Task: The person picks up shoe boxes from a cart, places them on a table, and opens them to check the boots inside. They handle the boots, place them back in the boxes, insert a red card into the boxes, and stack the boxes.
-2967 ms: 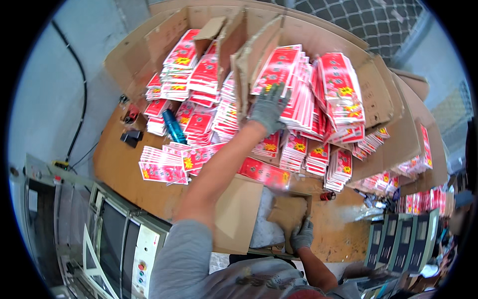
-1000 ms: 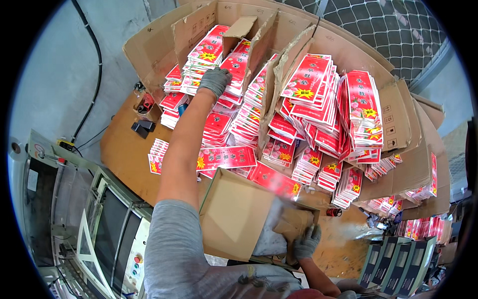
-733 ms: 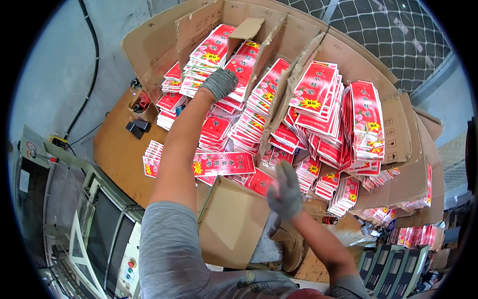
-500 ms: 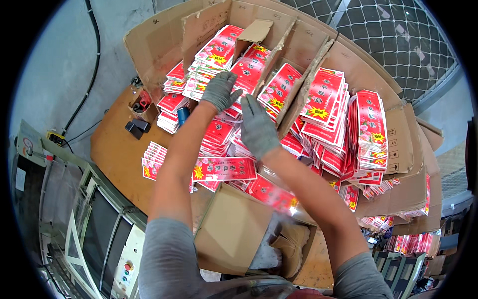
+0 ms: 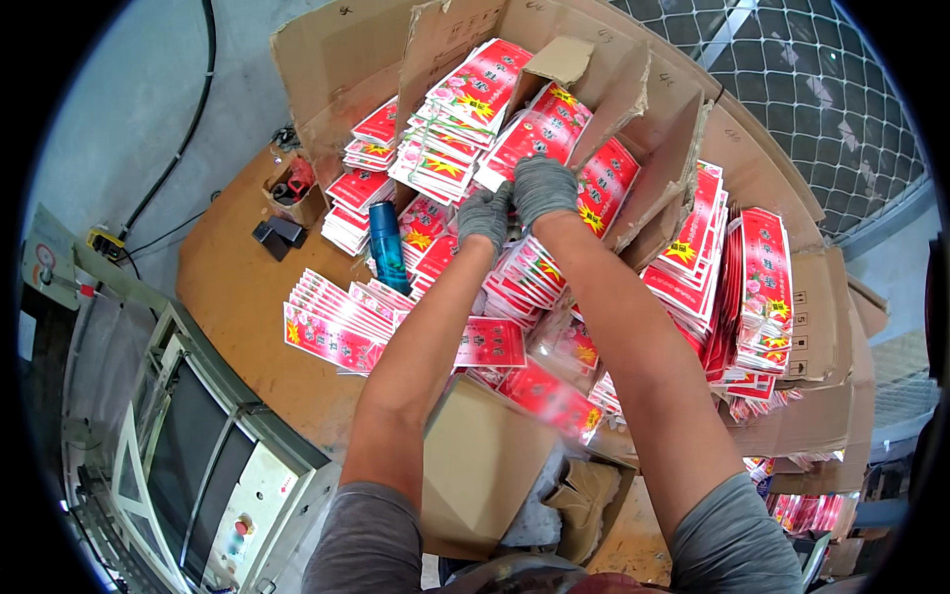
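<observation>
1. Reaching forward, my left hand point(image 5: 484, 216) and right hand point(image 5: 543, 188) now meet at 12 o'clock; the right came up from below.
2. Both gloved grips curl onto a red packet bundle point(image 5: 534, 134) on the table point(image 5: 233, 297), so lifting looks close.

Brown table point(image 5: 233, 297) — red packet stacks point(image 5: 332, 332), boxes point(image 5: 346, 69).
</observation>
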The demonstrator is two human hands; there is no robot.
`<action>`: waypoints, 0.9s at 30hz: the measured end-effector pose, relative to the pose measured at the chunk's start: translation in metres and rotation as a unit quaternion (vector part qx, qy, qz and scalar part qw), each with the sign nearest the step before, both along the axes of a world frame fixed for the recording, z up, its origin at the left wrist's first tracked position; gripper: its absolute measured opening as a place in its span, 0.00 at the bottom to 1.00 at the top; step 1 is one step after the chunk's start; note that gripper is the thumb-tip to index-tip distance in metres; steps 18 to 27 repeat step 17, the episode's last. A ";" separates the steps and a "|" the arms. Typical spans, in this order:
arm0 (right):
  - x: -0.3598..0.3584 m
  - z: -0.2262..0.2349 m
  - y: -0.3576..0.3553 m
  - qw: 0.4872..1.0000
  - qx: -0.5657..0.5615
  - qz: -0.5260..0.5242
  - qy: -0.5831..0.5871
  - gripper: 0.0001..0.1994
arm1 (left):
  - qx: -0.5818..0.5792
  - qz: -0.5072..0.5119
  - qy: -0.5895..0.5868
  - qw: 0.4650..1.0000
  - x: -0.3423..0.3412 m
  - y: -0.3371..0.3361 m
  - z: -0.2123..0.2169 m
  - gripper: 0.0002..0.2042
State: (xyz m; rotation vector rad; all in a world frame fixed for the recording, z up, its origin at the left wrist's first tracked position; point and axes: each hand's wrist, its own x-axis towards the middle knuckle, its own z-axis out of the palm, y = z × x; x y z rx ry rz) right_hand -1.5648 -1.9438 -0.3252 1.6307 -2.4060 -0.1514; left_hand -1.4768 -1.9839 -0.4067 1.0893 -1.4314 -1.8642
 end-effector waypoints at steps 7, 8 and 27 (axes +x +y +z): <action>0.065 -0.033 0.076 0.935 -0.167 0.301 -0.085 0.10 | -0.004 -0.090 -0.050 0.995 0.001 -0.024 -0.019 0.26; 0.076 -0.038 0.099 0.923 -0.147 0.328 -0.135 0.11 | -0.010 -0.098 -0.061 0.993 0.000 -0.022 -0.024 0.26; 0.091 0.001 0.372 0.832 -0.335 -0.114 -0.427 0.12 | -0.004 -0.156 -0.095 0.983 0.014 0.003 -0.088 0.26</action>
